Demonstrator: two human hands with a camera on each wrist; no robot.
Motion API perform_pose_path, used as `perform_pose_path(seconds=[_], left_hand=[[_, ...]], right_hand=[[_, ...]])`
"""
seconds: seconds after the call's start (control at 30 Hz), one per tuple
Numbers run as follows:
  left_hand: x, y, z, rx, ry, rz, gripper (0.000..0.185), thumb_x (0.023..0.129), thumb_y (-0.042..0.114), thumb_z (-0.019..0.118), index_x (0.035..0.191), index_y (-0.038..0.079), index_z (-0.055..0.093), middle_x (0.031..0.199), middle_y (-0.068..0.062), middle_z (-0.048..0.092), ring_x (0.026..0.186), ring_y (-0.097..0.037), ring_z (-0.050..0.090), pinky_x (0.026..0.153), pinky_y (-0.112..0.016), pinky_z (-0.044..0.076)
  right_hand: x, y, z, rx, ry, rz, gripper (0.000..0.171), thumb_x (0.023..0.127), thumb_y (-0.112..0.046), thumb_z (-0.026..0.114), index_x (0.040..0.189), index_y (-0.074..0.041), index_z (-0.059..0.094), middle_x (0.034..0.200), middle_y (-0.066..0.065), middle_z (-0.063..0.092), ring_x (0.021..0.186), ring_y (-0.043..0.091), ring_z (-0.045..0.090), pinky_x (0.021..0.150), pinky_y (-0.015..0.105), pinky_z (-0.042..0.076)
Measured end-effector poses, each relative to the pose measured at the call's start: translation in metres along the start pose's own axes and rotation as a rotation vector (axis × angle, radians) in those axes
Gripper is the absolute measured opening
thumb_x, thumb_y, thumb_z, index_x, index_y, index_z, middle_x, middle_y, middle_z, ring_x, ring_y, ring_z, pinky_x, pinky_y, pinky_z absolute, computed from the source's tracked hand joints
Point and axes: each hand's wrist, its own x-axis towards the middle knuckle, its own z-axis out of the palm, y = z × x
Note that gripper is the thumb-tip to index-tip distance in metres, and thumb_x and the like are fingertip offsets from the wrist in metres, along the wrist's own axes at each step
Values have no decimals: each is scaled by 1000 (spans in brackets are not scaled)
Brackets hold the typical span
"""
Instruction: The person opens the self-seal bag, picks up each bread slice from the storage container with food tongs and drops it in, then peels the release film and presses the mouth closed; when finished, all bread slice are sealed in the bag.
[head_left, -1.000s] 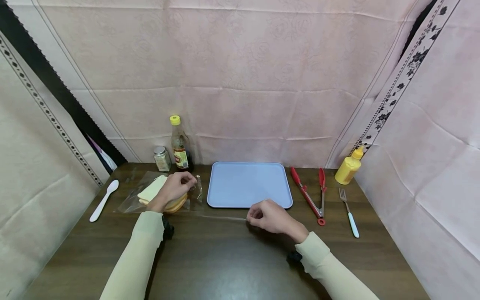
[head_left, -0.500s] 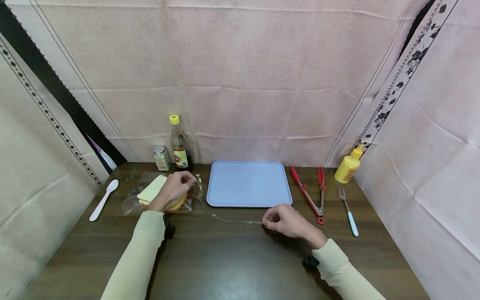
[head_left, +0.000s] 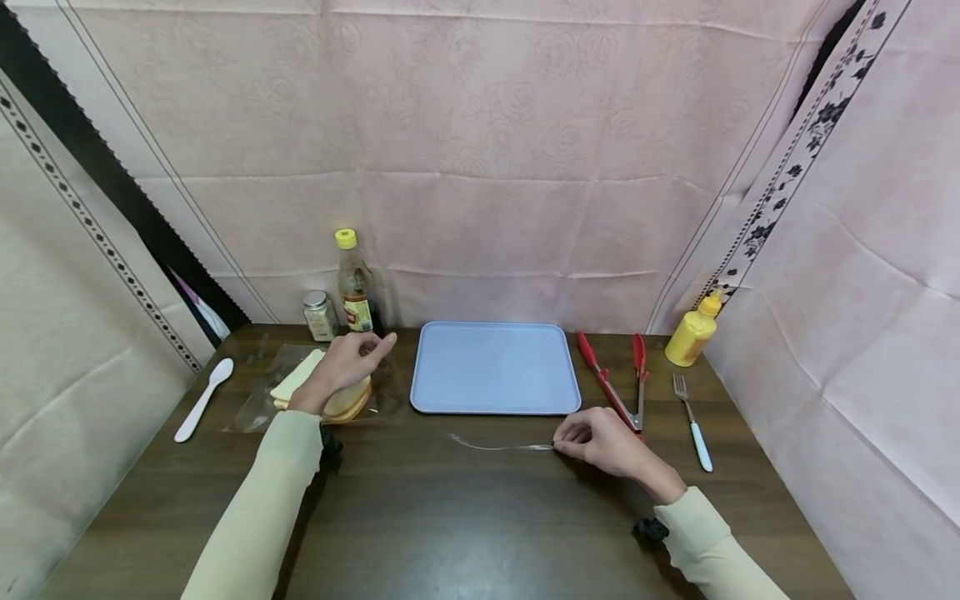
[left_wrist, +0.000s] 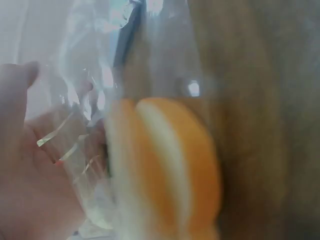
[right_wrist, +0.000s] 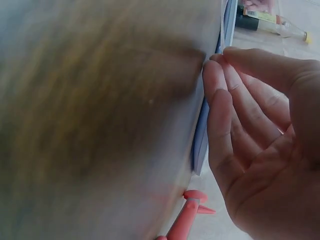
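My left hand [head_left: 343, 368] is over bread slices [head_left: 349, 400] and a clear plastic bag [head_left: 251, 407] at the left. In the left wrist view its thumb stands apart from the fingers, with clear plastic in front of them. The bread's brown crusts [left_wrist: 200, 165] show close beside that hand, through the plastic. Low over the table, in front of the blue tray, my right hand [head_left: 603, 443] pinches the end of a thin clear strip [head_left: 502, 448] between thumb and fingertips. The strip trails left from it.
The blue tray [head_left: 495, 367] lies at the back middle. Red-handled tongs [head_left: 611, 392], a fork [head_left: 693, 425] and a yellow squeeze bottle [head_left: 692, 335] are to the right. A white spoon [head_left: 204, 400], a shaker jar [head_left: 320, 317] and a sauce bottle [head_left: 356, 287] are on the left.
My right hand has drawn the clear strip to the right, and its left end has come away from the bag. My left hand's pinched thumb and fingers have spread apart.
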Motion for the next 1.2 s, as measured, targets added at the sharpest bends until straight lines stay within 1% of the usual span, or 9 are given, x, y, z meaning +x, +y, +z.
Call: perform_pose_path(seconds=[0.13, 0.27, 0.43, 0.57, 0.67, 0.8, 1.03, 1.1, 1.2], left_hand=[[0, 4, -19, -10, -108, 2, 68, 118, 53, 28, 129, 6, 76, 125, -16, 79, 115, -35, 75, 103, -56, 57], [1, 4, -36, 10, -270, 24, 63, 120, 35, 21, 136, 1, 72, 137, -21, 74, 132, -43, 67, 114, -60, 51], [0, 1, -44, 17, -338, 70, 48, 117, 21, 33, 140, -2, 68, 141, -25, 70, 132, -45, 66, 111, -60, 54], [-1, -2, -44, 39, -301, 125, 32, 114, 16, 52, 133, 2, 73, 132, -21, 75, 119, -39, 72, 100, -56, 59], [0, -4, -42, 69, -244, 147, 23, 112, 20, 62, 121, 7, 78, 119, -13, 80, 112, -32, 74, 96, -54, 59], [-3, -8, -44, 48, -126, 137, 20, 111, 21, 64, 118, 9, 78, 116, -10, 79, 112, -32, 74, 97, -54, 60], [-17, -10, -57, -25, 111, 83, 27, 113, 30, 60, 125, 9, 74, 119, -14, 78, 112, -36, 75, 94, -57, 62], [-20, -7, -58, -45, 146, 80, 29, 113, 32, 60, 125, 10, 73, 121, -13, 78, 116, -38, 75, 97, -60, 60], [-24, 0, -59, -61, 188, 88, 30, 113, 34, 60, 126, 11, 73, 122, -12, 78, 121, -40, 73, 102, -62, 58]], right_hand=[[1, 1, -1, 11, -11, 1, 11, 105, -14, 73, 107, -15, 84, 95, -3, 81, 82, 11, 74, 73, 24, 61], [3, 0, -4, -1, -29, 1, 18, 107, -9, 68, 115, -13, 83, 102, 0, 82, 83, 14, 74, 72, 24, 60], [7, -6, -5, -106, 106, -15, 24, 103, -5, 71, 125, -11, 81, 107, 2, 81, 81, 7, 69, 75, 26, 57], [18, -17, 0, -114, 287, -21, 25, 100, -8, 78, 124, -9, 79, 93, -1, 74, 69, 6, 66, 70, 26, 54], [30, -32, 9, -48, 330, -53, 14, 99, -8, 78, 113, -9, 80, 87, -2, 73, 68, 4, 65, 65, 24, 56], [54, -64, 37, 55, 218, -124, 8, 101, -10, 76, 107, -8, 81, 93, 4, 81, 74, 8, 71, 69, 22, 59], [110, -116, 103, 279, -92, -151, 23, 108, -23, 70, 121, -7, 81, 95, 14, 82, 73, 31, 76, 62, 26, 62], [123, -126, 119, 351, -109, -112, 26, 108, -27, 71, 123, -8, 81, 96, 15, 82, 75, 33, 76, 61, 30, 63], [137, -140, 138, 445, -63, -33, 29, 106, -35, 73, 121, -12, 82, 96, 14, 82, 76, 31, 77, 62, 35, 65]])
